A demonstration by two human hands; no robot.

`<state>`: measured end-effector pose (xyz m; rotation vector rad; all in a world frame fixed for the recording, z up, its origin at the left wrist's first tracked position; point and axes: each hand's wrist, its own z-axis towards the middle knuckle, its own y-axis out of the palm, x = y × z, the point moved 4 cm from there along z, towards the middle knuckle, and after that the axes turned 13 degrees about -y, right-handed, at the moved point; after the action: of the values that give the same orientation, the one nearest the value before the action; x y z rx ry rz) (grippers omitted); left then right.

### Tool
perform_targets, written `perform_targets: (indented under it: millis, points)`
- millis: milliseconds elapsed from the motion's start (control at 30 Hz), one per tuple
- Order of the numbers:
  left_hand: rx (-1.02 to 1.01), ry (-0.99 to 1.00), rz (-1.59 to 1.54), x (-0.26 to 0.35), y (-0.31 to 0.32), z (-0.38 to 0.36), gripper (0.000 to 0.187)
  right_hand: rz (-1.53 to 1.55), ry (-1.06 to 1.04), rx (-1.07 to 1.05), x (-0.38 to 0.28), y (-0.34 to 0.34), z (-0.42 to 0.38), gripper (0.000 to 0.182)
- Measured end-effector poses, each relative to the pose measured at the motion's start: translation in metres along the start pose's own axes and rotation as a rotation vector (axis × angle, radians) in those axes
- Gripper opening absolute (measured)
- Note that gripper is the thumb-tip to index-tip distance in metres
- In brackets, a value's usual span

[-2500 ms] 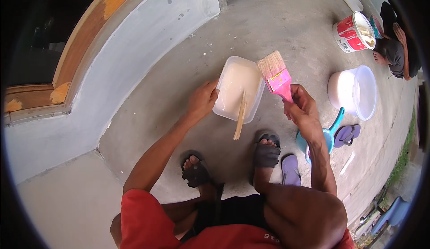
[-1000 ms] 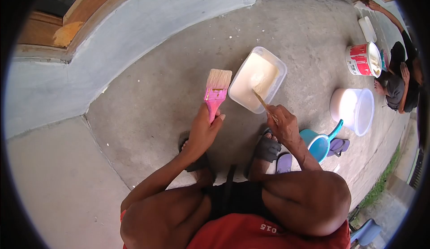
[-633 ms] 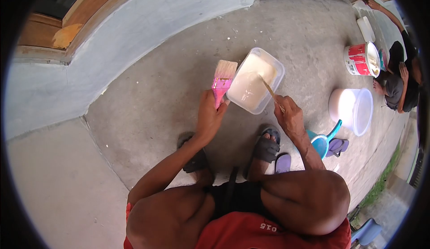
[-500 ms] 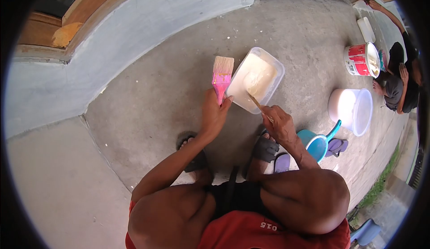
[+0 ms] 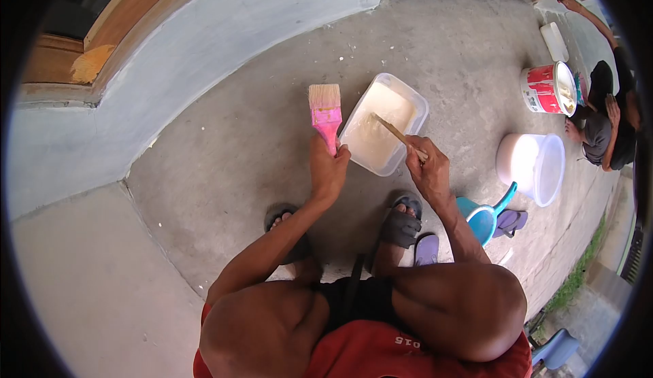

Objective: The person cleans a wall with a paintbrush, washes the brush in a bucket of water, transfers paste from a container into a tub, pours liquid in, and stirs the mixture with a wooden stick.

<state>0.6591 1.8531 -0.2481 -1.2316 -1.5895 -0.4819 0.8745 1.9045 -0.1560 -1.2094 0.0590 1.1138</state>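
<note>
A paintbrush (image 5: 326,114) with a pink handle and pale bristles is in my left hand (image 5: 329,170), bristles pointing away from me. Its fingers wrap the handle, right at the near left corner of a clear plastic tub (image 5: 421,114). Creamy white paint (image 5: 391,106) covers the tub's bottom. My right hand (image 5: 430,167) grips a wooden stick (image 5: 392,130) over the tub's near right edge, and the stick's far end dips into the paint.
To my right stand a turquoise dipper (image 5: 480,225), a translucent bucket (image 5: 517,164) and a red-and-white paint bucket (image 5: 541,90). Purple sandals (image 5: 426,249) lie by my feet. Another person (image 5: 605,116) sits at the far right. A pale wall (image 5: 204,45) runs along the left.
My right hand has turned and lifted slightly, and the stick's tip has shifted up and left through the paint. My left hand and paintbrush have moved a little left, away from the tub.
</note>
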Motion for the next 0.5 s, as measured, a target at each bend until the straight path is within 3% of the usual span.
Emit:
perform_targets:
  millis: [133, 200, 433, 500]
  points:
    - [-0.027, -0.009, -0.026, -0.003, 0.003, 0.003, 0.036, -0.06, 0.04, -0.025, -0.003, -0.008, -0.013, 0.02]
    - [-0.051, -0.244, -0.237, 0.008, 0.004, -0.006, 0.032, 0.011, -0.055, -0.046, -0.015, -0.006, -0.018, 0.019]
    - [-0.092, -0.165, -0.169, 0.003, -0.001, -0.01, 0.044, -0.052, 0.011, 0.002, 0.0, -0.005, -0.001, 0.02]
    - [-0.105, -0.163, -0.21, 0.0, -0.002, -0.013, 0.049, -0.063, -0.052, 0.004, -0.006, -0.008, -0.014, 0.021]
